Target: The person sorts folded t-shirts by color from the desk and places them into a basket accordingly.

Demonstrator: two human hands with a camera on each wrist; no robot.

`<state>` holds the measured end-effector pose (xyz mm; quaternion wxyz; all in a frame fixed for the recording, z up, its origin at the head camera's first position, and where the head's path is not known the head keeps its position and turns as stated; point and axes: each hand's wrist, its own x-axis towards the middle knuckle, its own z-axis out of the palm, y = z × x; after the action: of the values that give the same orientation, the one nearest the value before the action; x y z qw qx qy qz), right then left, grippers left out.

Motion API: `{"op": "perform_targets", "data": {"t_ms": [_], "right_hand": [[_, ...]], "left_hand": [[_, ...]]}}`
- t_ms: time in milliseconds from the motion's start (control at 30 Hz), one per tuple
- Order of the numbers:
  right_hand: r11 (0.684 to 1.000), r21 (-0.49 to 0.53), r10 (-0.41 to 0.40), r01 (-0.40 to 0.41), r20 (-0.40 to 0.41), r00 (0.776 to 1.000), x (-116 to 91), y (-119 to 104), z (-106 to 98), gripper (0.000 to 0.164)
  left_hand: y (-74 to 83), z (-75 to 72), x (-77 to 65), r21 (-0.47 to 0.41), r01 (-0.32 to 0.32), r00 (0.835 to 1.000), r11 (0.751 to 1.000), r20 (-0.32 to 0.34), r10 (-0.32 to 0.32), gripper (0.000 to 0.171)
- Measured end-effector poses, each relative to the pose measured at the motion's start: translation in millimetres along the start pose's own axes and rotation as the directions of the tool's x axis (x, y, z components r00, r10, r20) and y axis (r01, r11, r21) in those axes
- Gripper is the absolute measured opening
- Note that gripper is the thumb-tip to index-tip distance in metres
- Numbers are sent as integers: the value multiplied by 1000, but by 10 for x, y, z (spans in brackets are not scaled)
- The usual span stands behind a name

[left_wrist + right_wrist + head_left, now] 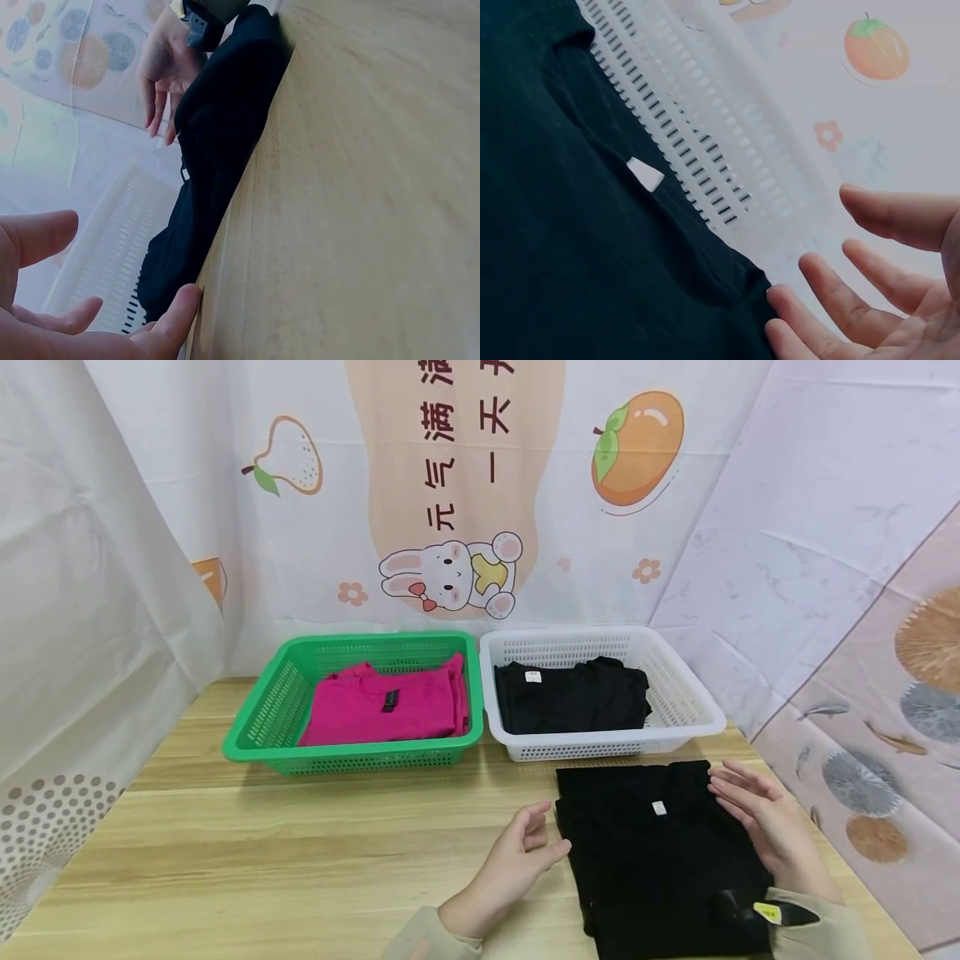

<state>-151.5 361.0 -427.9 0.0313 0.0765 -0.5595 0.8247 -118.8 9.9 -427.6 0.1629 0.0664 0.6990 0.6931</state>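
A folded black shirt (652,860) with a small white label lies on the wooden table at the right front. Beside its left edge is my left hand (513,860), fingers loosely bent and holding nothing. My right hand (772,827) is at the shirt's upper right edge, its fingers extended. In the right wrist view, fingertips (784,300) of that hand meet the black cloth, without gripping it. From the left wrist view, the shirt (225,97) appears side-on as a low, soft stack.
A green basket (352,752) holding a folded pink shirt (375,710) stands at the back left. Next to it, a white basket (600,745) contains another folded black garment (573,702). Printed cloth (300,560) hangs behind the baskets, and more drapes both sides.
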Motion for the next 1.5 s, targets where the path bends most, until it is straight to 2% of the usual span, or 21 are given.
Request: {"op": "perform_targets", "data": {"t_ms": [67, 167, 267, 333, 400, 567, 633, 833, 1067, 1167, 1267, 1400, 1500], "right_hand": [[1000, -11, 8, -9, -20, 1000, -24, -23, -29, 47], [990, -115, 70, -82, -103, 992, -62, -61, -69, 44], [948, -245, 152, -203, -214, 965, -95, -86, -100, 41], [921, -295, 183, -256, -255, 950, -108, -83, -119, 41], [895, -342, 200, -287, -268, 942, -116, -68, -133, 41], [796, -523, 209, -305, -235, 949, -116, -17, -149, 42], [776, -554, 210, -301, -223, 952, -115, 2, -154, 43], [819, -496, 222, -288, -190, 957, -115, 70, -128, 46], [826, -487, 230, -284, -169, 958, -69, 151, 89, 44], [827, -496, 221, -264, -145, 964, -47, 180, 174, 44], [852, -466, 207, -241, -123, 971, -45, 201, 213, 44], [894, -385, 206, -231, -106, 973, -56, 218, 205, 47], [874, -406, 239, -265, -115, 964, -57, 205, 196, 48]], "left_hand": [[-12, 5, 3, -18, 15, 1000, 1000, 3, -15, 58], [-39, 20, 11, -47, 38, 999, 998, 11, -37, 59], [-69, 37, 18, -65, 53, 998, 996, 19, -52, 59], [-84, 45, 17, -71, 61, 998, 996, 25, -59, 60], [-97, 50, 15, -77, 64, 998, 995, 31, -62, 60], [-104, 59, 6, -77, 76, 996, 994, 47, -72, 58], [-98, 67, 2, -71, 85, 995, 994, 53, -81, 58], [-65, 80, -8, -48, 95, 995, 994, 47, -93, 56], [-72, 77, -11, 9, 90, 996, 996, 24, -90, 54], [-89, 68, -1, 3, 77, 997, 997, 12, -77, 53], [-104, 30, 18, -64, 82, 997, 995, 13, -81, 53], [-123, -46, 44, -211, 108, 994, 971, 36, -103, 56], [-132, -90, 65, -270, 115, 993, 956, 48, -106, 59]]}}
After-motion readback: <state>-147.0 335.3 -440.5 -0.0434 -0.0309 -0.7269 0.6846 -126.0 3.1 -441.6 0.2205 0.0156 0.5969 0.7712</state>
